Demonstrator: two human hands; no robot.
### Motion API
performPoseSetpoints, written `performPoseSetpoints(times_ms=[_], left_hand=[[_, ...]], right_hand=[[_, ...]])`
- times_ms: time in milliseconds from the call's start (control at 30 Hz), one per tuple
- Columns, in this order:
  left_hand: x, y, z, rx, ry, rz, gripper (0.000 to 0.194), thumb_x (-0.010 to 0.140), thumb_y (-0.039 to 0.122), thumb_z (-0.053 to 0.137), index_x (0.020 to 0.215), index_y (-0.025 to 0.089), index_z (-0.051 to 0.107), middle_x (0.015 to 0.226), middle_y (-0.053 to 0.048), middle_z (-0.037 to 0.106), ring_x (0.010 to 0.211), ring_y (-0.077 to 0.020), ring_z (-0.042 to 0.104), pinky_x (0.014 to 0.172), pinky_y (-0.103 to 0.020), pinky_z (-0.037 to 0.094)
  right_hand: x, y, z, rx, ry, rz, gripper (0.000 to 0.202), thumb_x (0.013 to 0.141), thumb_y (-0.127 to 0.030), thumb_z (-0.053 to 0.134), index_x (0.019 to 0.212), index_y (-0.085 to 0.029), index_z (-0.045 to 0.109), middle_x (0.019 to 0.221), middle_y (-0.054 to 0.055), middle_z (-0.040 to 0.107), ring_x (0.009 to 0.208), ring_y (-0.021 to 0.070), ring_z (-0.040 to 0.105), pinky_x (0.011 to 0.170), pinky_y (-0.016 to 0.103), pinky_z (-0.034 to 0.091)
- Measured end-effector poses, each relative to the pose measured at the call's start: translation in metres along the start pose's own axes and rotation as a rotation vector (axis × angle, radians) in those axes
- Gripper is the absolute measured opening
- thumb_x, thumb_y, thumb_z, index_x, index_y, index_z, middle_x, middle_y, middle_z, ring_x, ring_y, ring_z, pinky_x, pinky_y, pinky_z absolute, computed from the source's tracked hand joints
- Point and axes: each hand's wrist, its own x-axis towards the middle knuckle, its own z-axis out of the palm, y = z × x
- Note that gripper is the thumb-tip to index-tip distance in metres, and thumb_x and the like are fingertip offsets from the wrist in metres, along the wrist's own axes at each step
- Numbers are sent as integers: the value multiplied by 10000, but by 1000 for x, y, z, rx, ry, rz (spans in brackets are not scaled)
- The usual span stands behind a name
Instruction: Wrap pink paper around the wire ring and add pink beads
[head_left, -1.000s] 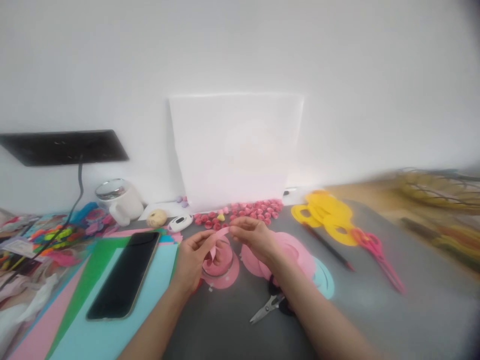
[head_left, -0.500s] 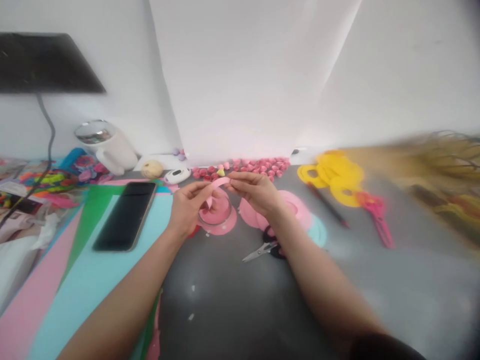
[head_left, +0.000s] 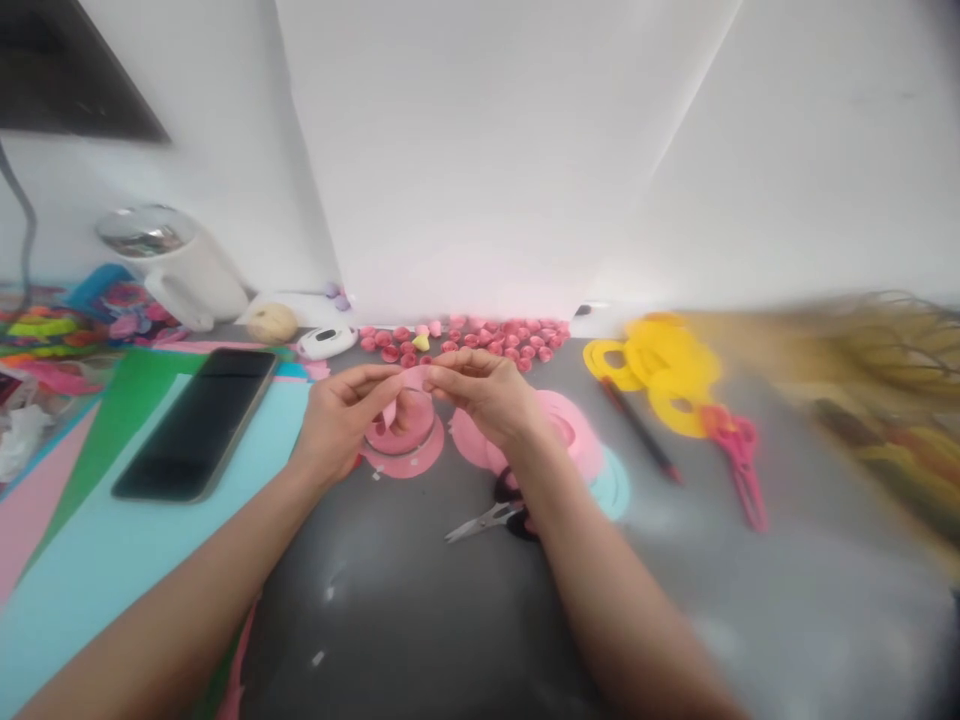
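Note:
Both my hands hold a curled pink paper strip (head_left: 414, 378) above the table. My left hand (head_left: 337, 415) pinches its left part between thumb and fingers. The fingers of my right hand (head_left: 487, 395) are closed on its other end. Just beneath lies a pink paper disc (head_left: 409, 460) with a round, clear-rimmed piece on it. More pink paper rings (head_left: 562, 420) lie partly under my right hand. Black-handled scissors (head_left: 484, 522) rest near my right wrist, their blades pointing left. Behind my hands sit several small rolled pink paper flowers (head_left: 517, 335).
On the left, a black phone (head_left: 199, 425) lies on blue paper sheets (head_left: 150, 560). A white mug (head_left: 187, 270) stands near the wall. To the right are yellow paper rings (head_left: 660, 360), a dark pencil (head_left: 645, 435) and pink scissors (head_left: 742, 460). Light-blue paper circles (head_left: 615, 485) lie beside the pink rings.
The camera view has swung right, so things sit further left in the picture. My hands still hold the strip, and more of it is covered by my fingers.

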Motion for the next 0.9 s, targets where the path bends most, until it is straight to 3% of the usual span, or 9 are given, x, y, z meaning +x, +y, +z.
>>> performPoseSetpoints(times_ms=[267,600,900], left_hand=[[-1,2,0,-20,11,-49,230,702,291,674,877,144,647,647,-38,675,475,-130,565,475,-254,463],[-3,5,1,-38,-50,-46,140,740,267,655,816,150,653,568,-18,640,470,-123,555,473,-238,458],[-6,9,5,9,-82,-14,113,741,263,655,759,151,658,549,-8,624,458,-114,561,455,-217,457]], right_hand=[[-2,-3,-4,-44,-50,-3,285,591,-288,776,840,-166,709,802,40,709,743,147,667,864,344,511],[-4,-7,-1,-134,-18,-22,220,603,-260,766,791,-170,699,707,22,693,626,133,647,706,309,547],[-5,-4,1,-217,-14,-71,138,606,-246,754,680,-159,677,646,9,659,599,114,600,622,264,501]])
